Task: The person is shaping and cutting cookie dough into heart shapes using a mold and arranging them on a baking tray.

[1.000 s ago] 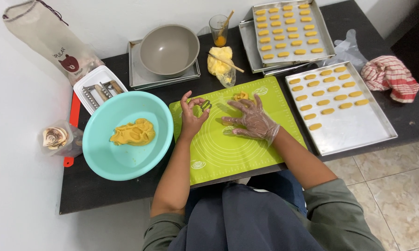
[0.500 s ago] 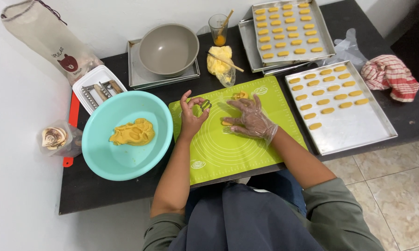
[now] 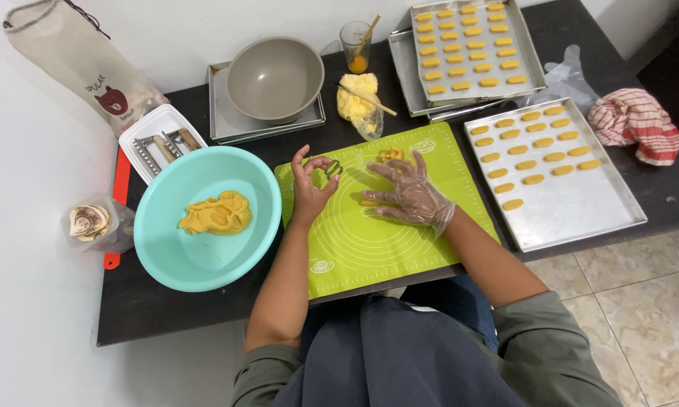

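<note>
While hands (image 3: 362,192) work dough (image 3: 369,202), mat (image 3: 369,249) lies flat.

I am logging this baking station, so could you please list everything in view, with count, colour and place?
Silicone mat: one, green, table centre.
Plastic bowl: one, turquoise, left of mat, holding yellow dough.
Grey bowl: one, on a metal tray behind.
Baking trays: two, metal; far tray full of yellow dough pieces, near tray partly filled.
Glass: one, clear, with a stick.
Bagged yellow dough: one, behind mat.
White tool tray: one, far left.
Checked cloth: one, red-white, far right.
Left hand: bare, pinching a small green cutter.
Right hand: clear glove, pressing on dough on mat.
</note>
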